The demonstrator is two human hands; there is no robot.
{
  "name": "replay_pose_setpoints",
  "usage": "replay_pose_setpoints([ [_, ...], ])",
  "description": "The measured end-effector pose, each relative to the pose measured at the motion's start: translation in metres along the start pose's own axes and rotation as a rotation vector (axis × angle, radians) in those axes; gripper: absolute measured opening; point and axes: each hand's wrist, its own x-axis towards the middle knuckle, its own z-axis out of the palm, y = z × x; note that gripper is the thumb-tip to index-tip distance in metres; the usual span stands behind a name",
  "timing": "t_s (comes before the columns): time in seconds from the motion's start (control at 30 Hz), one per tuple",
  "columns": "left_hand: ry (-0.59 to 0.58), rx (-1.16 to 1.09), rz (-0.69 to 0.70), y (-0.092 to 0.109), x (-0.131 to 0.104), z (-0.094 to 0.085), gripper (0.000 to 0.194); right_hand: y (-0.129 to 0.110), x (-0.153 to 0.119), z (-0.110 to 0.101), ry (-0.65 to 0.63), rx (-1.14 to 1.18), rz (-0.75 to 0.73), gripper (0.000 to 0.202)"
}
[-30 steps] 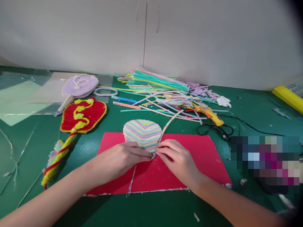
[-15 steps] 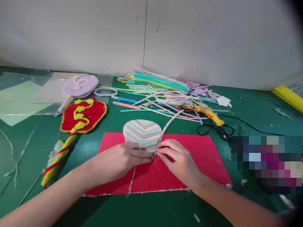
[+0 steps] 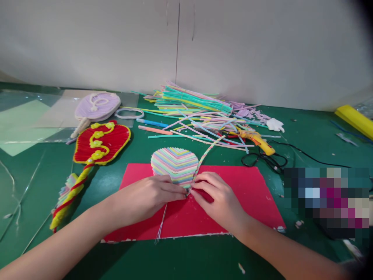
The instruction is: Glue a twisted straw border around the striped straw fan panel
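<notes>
A rounded fan piece (image 3: 175, 165) with pastel chevron stripes of pipe cleaners lies on a red board (image 3: 241, 202). My left hand (image 3: 150, 194) is closed over its lower edge, fingertips pressed near the bottom point. My right hand (image 3: 218, 192) pinches at the lower right edge, where a twisted pipe-cleaner strand (image 3: 206, 155) runs along the rim. The strand's free end sticks up to the upper right, away from the fan. Both sets of fingertips almost meet and hide the join. A thin clear strand (image 3: 162, 225) hangs below my left hand.
Behind lies a heap of pipe cleaners (image 3: 195, 103), with a yellow glue gun (image 3: 256, 140) and its black cord to the right. A red fan (image 3: 101, 142) and a lilac fan (image 3: 97, 107) lie left. A pixelated area (image 3: 329, 202) covers the right side.
Hardly anything differs. My fingertips have shifted very slightly at the fan's lower edge, and the whole view has moved a touch.
</notes>
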Motion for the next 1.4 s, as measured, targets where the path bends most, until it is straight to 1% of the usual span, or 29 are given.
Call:
replay_pose_setpoints([
  [0.03, -0.005, -0.019, -0.018, 0.0, 0.0, 0.0, 0.041, -0.001, 0.0, 0.0, -0.003, -0.013, 0.002, 0.01],
  [0.1, -0.005, -0.051, -0.107, 0.002, -0.001, 0.0, 0.035, -0.003, -0.001, 0.0, -0.006, -0.037, -0.003, 0.011],
  [0.17, 0.022, -0.08, -0.211, 0.002, -0.001, 0.002, 0.028, -0.004, -0.002, 0.0, -0.012, -0.059, -0.023, 0.013],
  [0.23, 0.059, -0.119, -0.262, 0.003, -0.003, 0.004, 0.024, -0.003, -0.002, 0.001, -0.018, -0.08, -0.052, 0.014],
  [0.3, 0.069, -0.158, -0.255, 0.002, -0.004, 0.006, 0.022, -0.003, -0.002, 0.002, -0.019, -0.1, -0.08, 0.014],
  [0.37, 0.052, -0.173, -0.262, 0.002, -0.004, 0.006, 0.021, -0.003, -0.002, 0.003, -0.01, -0.118, -0.085, 0.014],
  [0.5, 0.012, -0.169, -0.292, 0.004, -0.003, 0.004, 0.021, -0.004, -0.003, 0.005, 0.011, -0.128, -0.059, 0.015],
  [0.77, -0.017, -0.153, -0.301, 0.004, -0.003, 0.003, 0.022, -0.003, -0.004, 0.006, 0.027, -0.092, -0.039, 0.014],
  [0.9, -0.016, -0.141, -0.304, 0.006, -0.002, 0.001, 0.023, -0.002, -0.01, 0.006, 0.036, -0.132, -0.047, 0.019],
  [1.03, -0.026, -0.159, -0.314, 0.007, -0.001, -0.001, 0.024, -0.001, -0.014, 0.006, 0.029, -0.098, -0.031, 0.021],
  [1.23, -0.03, -0.173, -0.322, 0.006, -0.001, 0.0, 0.024, -0.001, -0.012, 0.004, 0.04, -0.063, -0.001, 0.02],
  [1.4, -0.024, -0.177, -0.31, 0.006, -0.001, -0.001, 0.023, -0.001, -0.011, 0.003, 0.078, -0.097, -0.028, 0.026],
])
